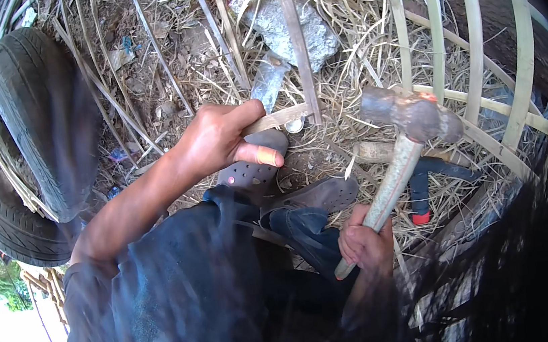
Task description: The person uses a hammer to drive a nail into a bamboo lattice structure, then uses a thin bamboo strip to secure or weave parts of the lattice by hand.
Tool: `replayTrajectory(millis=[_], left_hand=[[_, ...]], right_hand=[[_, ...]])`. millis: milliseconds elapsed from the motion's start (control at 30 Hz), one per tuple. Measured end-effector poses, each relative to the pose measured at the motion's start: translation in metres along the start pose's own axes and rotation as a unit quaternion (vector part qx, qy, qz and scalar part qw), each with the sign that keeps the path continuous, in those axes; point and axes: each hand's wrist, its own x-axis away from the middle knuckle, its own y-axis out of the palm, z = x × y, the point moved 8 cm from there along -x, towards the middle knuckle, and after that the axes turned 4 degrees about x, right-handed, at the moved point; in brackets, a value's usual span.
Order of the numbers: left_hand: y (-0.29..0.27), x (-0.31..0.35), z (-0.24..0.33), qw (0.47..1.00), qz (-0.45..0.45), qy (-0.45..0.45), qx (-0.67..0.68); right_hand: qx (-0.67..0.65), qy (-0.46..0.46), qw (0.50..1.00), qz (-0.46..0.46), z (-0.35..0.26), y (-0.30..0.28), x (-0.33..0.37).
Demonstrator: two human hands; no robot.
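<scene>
Gripping a flat bamboo strip [278, 118] in the left hand [220, 140], fingers wrapped round it, pinning it steady over the sandalled foot [253, 166] — right hand [365, 245] clamped low on the handle of one mallet [410, 118], head raised just right of the strip, seemingly poised for a blow. Beyond the strip, a grey stone [285, 31]; right of it, curved bamboo slats [474, 33]; far left, two tyres [28, 118]

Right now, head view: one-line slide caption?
Left hand grips a bamboo strip while right hand holds a raised hammer over straw-covered ground.
</scene>
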Motion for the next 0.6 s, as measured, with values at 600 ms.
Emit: replayTrajectory(millis=[600], left_hand=[[-0.001,-0.007,0.011,1.000,-0.001,0.008,0.021]], right_hand=[[0.094,0.066,0.993,0.008,0.004,0.002,0.006]])
